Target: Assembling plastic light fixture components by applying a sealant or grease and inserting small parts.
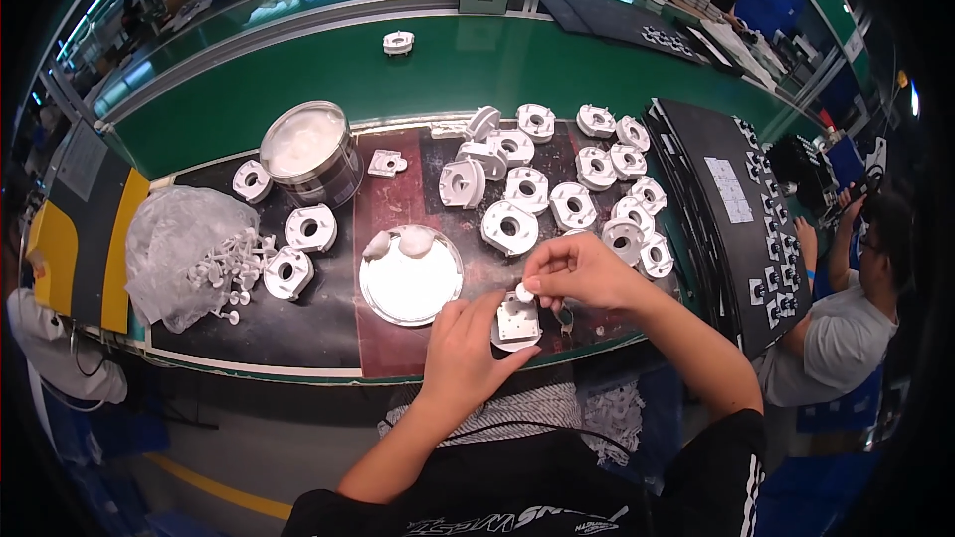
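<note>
My left hand grips a white plastic housing at the bench's front edge, fingers along its left side and thumb at its lower edge. A pale square block with small holes shows on its face. Above the housing's far end, my right hand pinches a small white round plastic piece between thumb and fingertips. Whether that piece touches the housing, I cannot tell. Just left of my hands lies a round metal lid with white lumps of paste on its far rim.
An open tin of white paste stands at the back left. Beside it are a plastic bag and loose white stemmed parts. Several white ring-shaped housings crowd the right. Black trays are stacked farther right, near a seated person.
</note>
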A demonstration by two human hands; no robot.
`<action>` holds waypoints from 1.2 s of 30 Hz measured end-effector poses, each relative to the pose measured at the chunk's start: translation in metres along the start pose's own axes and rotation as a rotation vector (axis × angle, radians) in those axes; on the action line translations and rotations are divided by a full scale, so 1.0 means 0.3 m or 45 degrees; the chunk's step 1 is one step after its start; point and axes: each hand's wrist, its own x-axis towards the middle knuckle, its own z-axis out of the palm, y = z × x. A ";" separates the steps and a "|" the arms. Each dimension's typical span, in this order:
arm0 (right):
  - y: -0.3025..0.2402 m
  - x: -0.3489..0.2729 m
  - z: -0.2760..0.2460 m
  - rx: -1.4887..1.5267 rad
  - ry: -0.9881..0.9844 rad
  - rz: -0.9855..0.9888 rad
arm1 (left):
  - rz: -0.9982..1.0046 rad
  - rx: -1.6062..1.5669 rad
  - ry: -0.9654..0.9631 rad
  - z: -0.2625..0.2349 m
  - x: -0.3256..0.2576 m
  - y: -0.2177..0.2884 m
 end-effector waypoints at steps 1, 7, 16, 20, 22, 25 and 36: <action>-0.001 -0.002 -0.001 0.045 0.026 0.034 | 0.006 0.015 0.015 -0.001 0.000 0.002; 0.013 -0.008 0.033 0.258 0.078 0.093 | 0.011 0.041 0.059 0.007 -0.004 -0.008; 0.011 -0.015 0.006 0.037 0.091 -0.008 | 0.013 0.034 0.032 0.010 0.001 -0.010; 0.013 -0.008 0.020 0.173 0.075 0.032 | -0.001 0.029 0.003 0.003 -0.003 -0.008; 0.033 -0.014 0.039 0.232 0.110 0.046 | 0.016 0.026 0.018 0.013 -0.004 -0.014; 0.076 -0.030 0.078 0.424 0.235 -0.030 | 0.025 0.019 0.033 0.016 -0.007 -0.017; -0.009 0.016 0.040 -0.065 0.093 0.049 | -0.038 0.018 0.062 0.006 -0.005 -0.011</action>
